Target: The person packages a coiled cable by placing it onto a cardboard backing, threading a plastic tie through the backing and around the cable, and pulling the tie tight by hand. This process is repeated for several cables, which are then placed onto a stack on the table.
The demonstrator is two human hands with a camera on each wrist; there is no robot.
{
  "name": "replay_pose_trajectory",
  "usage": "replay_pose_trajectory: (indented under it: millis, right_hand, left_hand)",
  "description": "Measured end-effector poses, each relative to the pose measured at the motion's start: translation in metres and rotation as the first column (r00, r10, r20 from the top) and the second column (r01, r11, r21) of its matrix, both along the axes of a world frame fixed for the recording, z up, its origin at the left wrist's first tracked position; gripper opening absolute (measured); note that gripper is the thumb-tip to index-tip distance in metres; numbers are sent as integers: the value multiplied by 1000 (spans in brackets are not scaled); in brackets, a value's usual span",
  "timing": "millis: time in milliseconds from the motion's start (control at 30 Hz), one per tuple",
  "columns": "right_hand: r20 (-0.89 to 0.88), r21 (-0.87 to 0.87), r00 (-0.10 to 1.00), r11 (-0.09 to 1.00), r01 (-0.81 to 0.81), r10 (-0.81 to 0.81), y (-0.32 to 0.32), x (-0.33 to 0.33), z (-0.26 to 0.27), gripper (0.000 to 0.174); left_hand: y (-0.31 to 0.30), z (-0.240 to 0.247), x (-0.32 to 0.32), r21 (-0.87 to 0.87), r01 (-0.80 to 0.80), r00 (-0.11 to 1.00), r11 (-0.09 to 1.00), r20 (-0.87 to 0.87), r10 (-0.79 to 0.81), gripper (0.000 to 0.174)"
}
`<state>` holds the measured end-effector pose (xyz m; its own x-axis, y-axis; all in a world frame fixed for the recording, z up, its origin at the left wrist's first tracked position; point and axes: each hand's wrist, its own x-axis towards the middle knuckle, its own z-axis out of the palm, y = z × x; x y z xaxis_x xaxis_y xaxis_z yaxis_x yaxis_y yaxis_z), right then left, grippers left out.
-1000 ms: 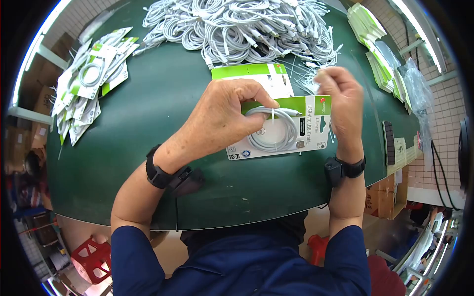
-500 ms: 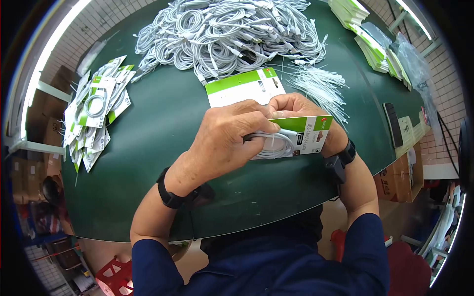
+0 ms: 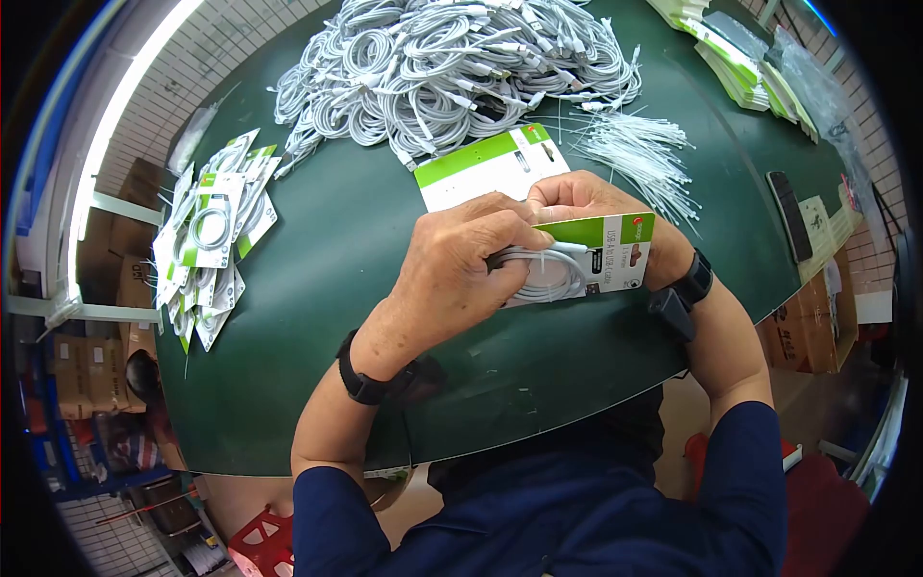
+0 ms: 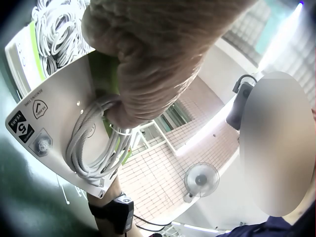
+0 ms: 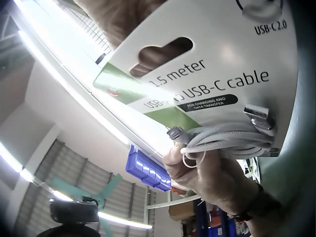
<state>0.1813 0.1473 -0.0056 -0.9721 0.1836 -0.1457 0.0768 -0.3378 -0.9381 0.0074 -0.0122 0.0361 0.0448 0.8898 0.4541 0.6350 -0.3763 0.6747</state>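
Note:
My left hand [image 3: 452, 250] pinches a green-and-white packaging card [image 3: 620, 260] printed "USB-A to USB-C cable". On the card's front lies a coiled light grey cable [image 3: 558, 279], its USB-C plug near the top. In the right wrist view a thin white cable tie [image 5: 193, 163] loops round the coil by my left fingertips. Behind the card my right hand [image 3: 582, 195] has its bent fingers at the top edge, close to the left fingertips; I cannot tell what they hold. Under the hands another card [image 3: 481, 171] lies flat on the green table.
A big heap of coiled cables [image 3: 423, 77] fills the table's far side. To its right lies a spread of white cable ties [image 3: 644, 159]. Carded cables [image 3: 207, 240] are piled at left. Stacked cards [image 3: 735, 72] and a dark phone-like object [image 3: 788, 216] lie at right.
My right hand has come from the card's right side, near the ties, to behind its top edge. The card has tilted back, still pinched by the left hand. The head view has shifted.

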Motion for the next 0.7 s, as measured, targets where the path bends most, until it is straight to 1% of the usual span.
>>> replay_pose_trajectory:
  millis: [133, 267, 333, 367, 433, 467, 567, 600, 667, 700]
  right_hand:
    - [8, 24, 1000, 1000, 7, -7, 2, -1, -4, 23]
    - [21, 14, 999, 999, 46, -47, -2, -1, 1, 20]
    - [29, 39, 997, 997, 67, -68, -2, 0, 1, 19]
    - [28, 84, 995, 992, 90, -92, 1, -1, 0, 20]
    - [29, 171, 989, 976, 137, -144, 9, -2, -3, 21]
    - [7, 246, 987, 957, 155, -161, 9, -2, -2, 20]
    - [8, 385, 977, 903, 192, -211, 5, -4, 5, 20]
    - [-60, 412, 969, 879, 241, -238, 7, -7, 1, 22]
    - [-117, 391, 965, 882, 262, -234, 6, -8, -4, 22]
    - [-147, 380, 962, 885, 269, -230, 7, -8, -5, 21]
  left_hand:
    - [0, 0, -1, -22, 2, 1000, 1000, 0, -2, 26]
    - [0, 0, -2, -35, 12, 1000, 999, -10, -12, 27]
    - [0, 0, -2, -64, 28, 999, 998, 27, -27, 26]
    - [-1, 1, -2, -78, 36, 999, 996, 43, -32, 26]
    - [-4, 0, 5, -78, 38, 999, 996, -34, -41, 28]
    - [-4, 0, 8, -78, 42, 996, 996, -73, -48, 28]
    - [-2, 0, 6, -101, 60, 998, 993, -16, -62, 33]
    - [-2, 0, 7, -97, 66, 997, 993, -18, -69, 35]
    - [-2, -1, 7, -86, 73, 997, 994, -23, -76, 38]
    - [-2, 1, 7, -92, 80, 995, 993, -52, -85, 38]
